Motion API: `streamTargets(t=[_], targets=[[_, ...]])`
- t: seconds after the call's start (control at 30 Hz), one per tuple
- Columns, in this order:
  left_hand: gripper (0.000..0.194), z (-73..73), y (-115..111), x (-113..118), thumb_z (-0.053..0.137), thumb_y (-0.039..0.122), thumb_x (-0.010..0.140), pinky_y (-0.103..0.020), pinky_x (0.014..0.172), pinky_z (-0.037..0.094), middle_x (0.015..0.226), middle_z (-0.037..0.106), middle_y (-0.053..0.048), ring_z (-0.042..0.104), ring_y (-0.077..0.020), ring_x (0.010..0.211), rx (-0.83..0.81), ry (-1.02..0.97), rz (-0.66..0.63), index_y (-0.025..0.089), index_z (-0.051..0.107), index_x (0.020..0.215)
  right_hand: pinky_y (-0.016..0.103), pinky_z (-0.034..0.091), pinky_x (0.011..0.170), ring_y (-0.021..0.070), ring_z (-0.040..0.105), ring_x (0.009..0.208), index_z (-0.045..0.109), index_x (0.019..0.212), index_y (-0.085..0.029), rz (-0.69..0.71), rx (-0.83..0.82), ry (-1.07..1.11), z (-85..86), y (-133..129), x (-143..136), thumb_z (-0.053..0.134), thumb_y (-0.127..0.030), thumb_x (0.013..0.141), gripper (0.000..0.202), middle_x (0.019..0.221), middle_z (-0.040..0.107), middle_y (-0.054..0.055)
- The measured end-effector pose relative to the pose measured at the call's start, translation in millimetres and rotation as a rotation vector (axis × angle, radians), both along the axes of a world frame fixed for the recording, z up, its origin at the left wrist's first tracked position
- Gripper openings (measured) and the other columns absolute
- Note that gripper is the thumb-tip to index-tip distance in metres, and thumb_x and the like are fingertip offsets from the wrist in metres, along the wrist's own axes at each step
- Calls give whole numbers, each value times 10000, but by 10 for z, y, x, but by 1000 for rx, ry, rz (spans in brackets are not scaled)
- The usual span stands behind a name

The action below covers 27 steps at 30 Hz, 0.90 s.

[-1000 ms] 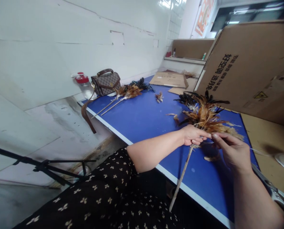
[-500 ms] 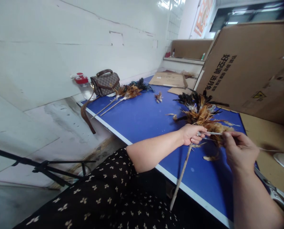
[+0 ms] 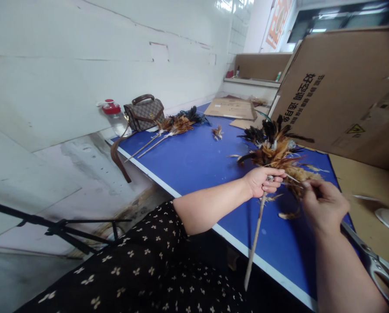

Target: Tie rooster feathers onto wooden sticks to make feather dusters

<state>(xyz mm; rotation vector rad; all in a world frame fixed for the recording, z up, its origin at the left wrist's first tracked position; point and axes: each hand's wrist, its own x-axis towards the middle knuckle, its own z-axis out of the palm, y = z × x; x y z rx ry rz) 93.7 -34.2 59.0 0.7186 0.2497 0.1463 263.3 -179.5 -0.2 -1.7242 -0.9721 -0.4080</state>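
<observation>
Our left hand (image 3: 262, 181) has its fingers loosely curled round the stick (image 3: 256, 241) of a feather duster (image 3: 274, 150), just below the feathers. Our right hand (image 3: 325, 202) pinches a pale string (image 3: 292, 178) between closed thumb and fingers, and it stretches between both hands. The feathers are over the blue table (image 3: 204, 161), near the cardboard box (image 3: 341, 100); the stick reaches past the edge. Scissors (image 3: 372, 256) lie beside our right forearm.

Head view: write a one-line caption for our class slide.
Left hand grips a stick with brown and black feathers at a blue table, while the right hand pinches a pale strand.
</observation>
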Motion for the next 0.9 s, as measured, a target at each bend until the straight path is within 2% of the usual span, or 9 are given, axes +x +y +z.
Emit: streamTargets(t=[0.13,0.2,0.3,0.4,0.5,0.6,0.7,0.77,0.9], targets=[[316,6,-39,0,557,97,1106,-145,381,187,853,755,-69,234,-5,440,10,-26,133,125,644,803,411,568,840,292,752,876,789,869,-263,113,-83,-194,58,20,-141,728,-412,895,163,915,805,93],[299,-7,-58,20,583,88,1093,-155,394,184,902,808,-106,231,-14,456,46,0,179,129,640,802,392,551,787,276,747,833,794,874,-269,158,-101,-241,77,23,-206,711,-400,932,166,893,801,84],[275,-63,-91,76,670,95,1050,-180,413,193,801,778,-87,256,-16,453,130,108,265,122,653,777,377,552,759,260,745,800,795,885,-274,227,-117,-270,92,21,-273,707,-385,965,163,882,797,76],[283,-152,-124,137,798,108,959,-199,432,197,647,653,-8,298,-17,438,220,225,306,137,631,733,371,579,783,256,754,817,798,893,-278,285,-117,-257,99,25,-305,724,-374,974,146,910,806,76],[351,-223,-144,166,896,161,883,-195,452,204,552,498,70,315,-26,435,302,286,293,177,583,724,384,602,828,267,763,874,802,894,-278,278,-65,-209,105,42,-310,741,-384,972,146,953,807,84],[406,-228,-152,159,946,229,847,-182,464,213,533,429,100,327,-28,438,357,329,262,196,556,738,418,624,923,287,773,974,814,903,-276,268,-14,-126,99,66,-300,771,-429,960,168,1009,804,95],[374,-179,-161,137,898,203,872,-183,465,212,561,486,77,325,-22,439,369,316,211,194,550,737,471,622,1049,307,778,1076,816,891,-272,287,-1,-9,69,84,-289,812,-509,940,242,1072,814,104],[324,-147,-168,127,785,141,930,-200,455,202,579,527,53,316,-26,429,373,285,187,193,544,719,493,636,1050,310,787,1072,816,885,-269,317,-23,95,47,83,-284,833,-594,931,328,1081,825,102],[337,-119,-186,113,620,118,1017,-221,440,186,566,521,43,289,-34,409,396,266,193,191,551,696,448,691,778,263,776,773,852,966,-288,408,-136,318,41,51,-282,866,-724,913,439,924,831,59]])
